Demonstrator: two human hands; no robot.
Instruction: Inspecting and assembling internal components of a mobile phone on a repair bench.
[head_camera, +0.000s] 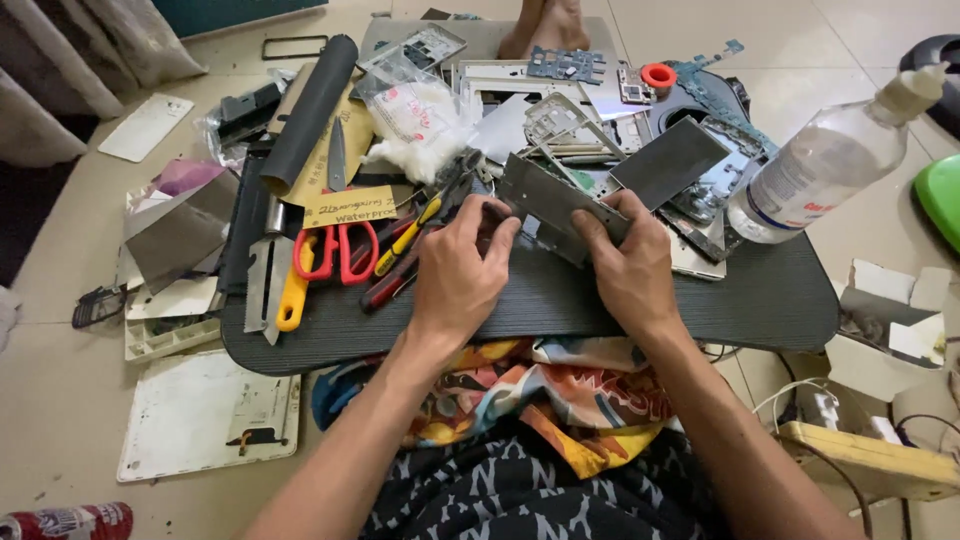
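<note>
Frame centre, over the dark table (760, 300): our left hand (458, 272) and right hand (628, 262), fingers closed on the grey metal frame (545, 203). We judge it light, stiff, sharp-edged; best gripped at edges.

Red-handled scissors (335, 250) lie to my left on the dark lap tray (700, 300), touching a yellow-handled cutter (288, 292) and some screwdrivers (405, 250). Further left a rolled black sheet (310, 112) leans across a brown envelope (330, 150). A clear plastic bottle (820, 165) lies tilted at the tray's far right edge. A white bag of cotton (420, 120) sits far behind, near a small orange cap (658, 75). A white back cover (205, 410) rests on the floor, near left
</note>
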